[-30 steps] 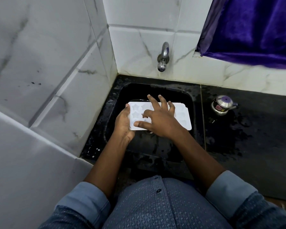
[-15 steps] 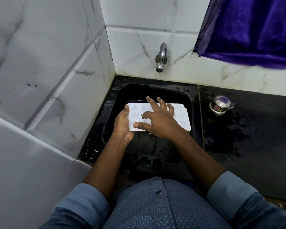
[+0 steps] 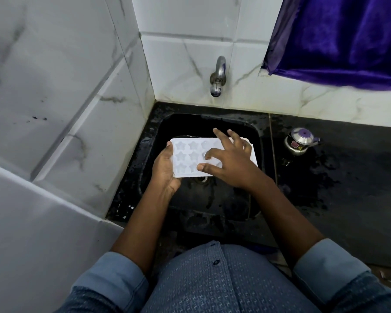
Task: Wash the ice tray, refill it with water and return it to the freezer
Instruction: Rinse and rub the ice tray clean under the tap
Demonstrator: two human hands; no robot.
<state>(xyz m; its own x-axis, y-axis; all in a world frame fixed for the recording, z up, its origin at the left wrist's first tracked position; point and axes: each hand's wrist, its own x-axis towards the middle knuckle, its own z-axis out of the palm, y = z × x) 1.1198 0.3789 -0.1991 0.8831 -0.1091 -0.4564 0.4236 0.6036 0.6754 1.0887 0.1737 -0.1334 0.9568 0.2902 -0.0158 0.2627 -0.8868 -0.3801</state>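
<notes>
A white ice tray (image 3: 187,157) with star-shaped moulds is held flat over the black sink (image 3: 255,141). My left hand (image 3: 165,168) grips its left edge, thumb on the rim and fingers underneath. My right hand (image 3: 230,161) lies on top of the tray's right half with fingers spread; the index fingertip and thumb press into the moulds. The steel tap (image 3: 217,80) on the back wall is above the tray, and no water is seen running from it.
Wet black countertop (image 3: 339,188) extends right of the sink. A small steel kettle with a purple knob (image 3: 299,141) stands there. White marble-tiled walls close in on the left and back. A purple curtain (image 3: 339,37) hangs at upper right.
My right hand has shifted slightly to the right across the tray, uncovering more star moulds on the left. My left hand keeps its grip on the tray.
</notes>
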